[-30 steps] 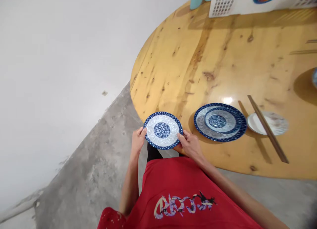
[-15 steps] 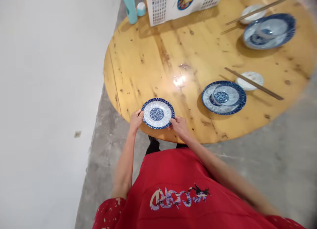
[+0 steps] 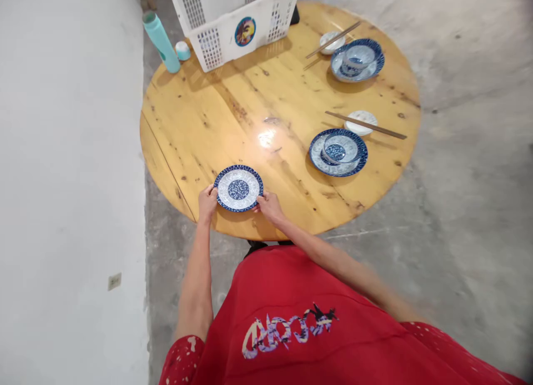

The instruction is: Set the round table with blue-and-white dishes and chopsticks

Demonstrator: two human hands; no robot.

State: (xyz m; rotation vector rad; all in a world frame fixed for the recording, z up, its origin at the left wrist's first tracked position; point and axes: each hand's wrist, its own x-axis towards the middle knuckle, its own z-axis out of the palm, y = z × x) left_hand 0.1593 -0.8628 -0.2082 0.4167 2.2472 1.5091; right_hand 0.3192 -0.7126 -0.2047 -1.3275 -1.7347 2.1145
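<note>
A blue-and-white plate (image 3: 239, 190) with a dark patterned rim is held at the near edge of the round wooden table (image 3: 287, 207). My left hand (image 3: 207, 203) pinches its left rim, thumb on top. My right hand (image 3: 270, 206) grips the right rim, thumb above and fingers beneath. Nothing lies on the plate. Whether its underside touches the table, I cannot tell. To its right stands a similar plate (image 3: 358, 166) with a small bowl (image 3: 341, 147) on it. Chopsticks (image 3: 385, 131) rest across a small white dish (image 3: 361, 122) just behind that.
Farther back are another blue-rimmed dish (image 3: 377, 55) holding a bowl (image 3: 355, 60), and chopsticks (image 3: 333, 40) over a small white dish (image 3: 328, 38). A white plastic basket (image 3: 225, 44) stands at the back left, beside a turquoise bottle (image 3: 161, 42) and its cap (image 3: 182, 50). A wall (image 3: 75, 152) runs along the left.
The camera view has shifted, so the table and everything on it sit farther left and more of the basket shows. Both hands keep their hold on the plate.
</note>
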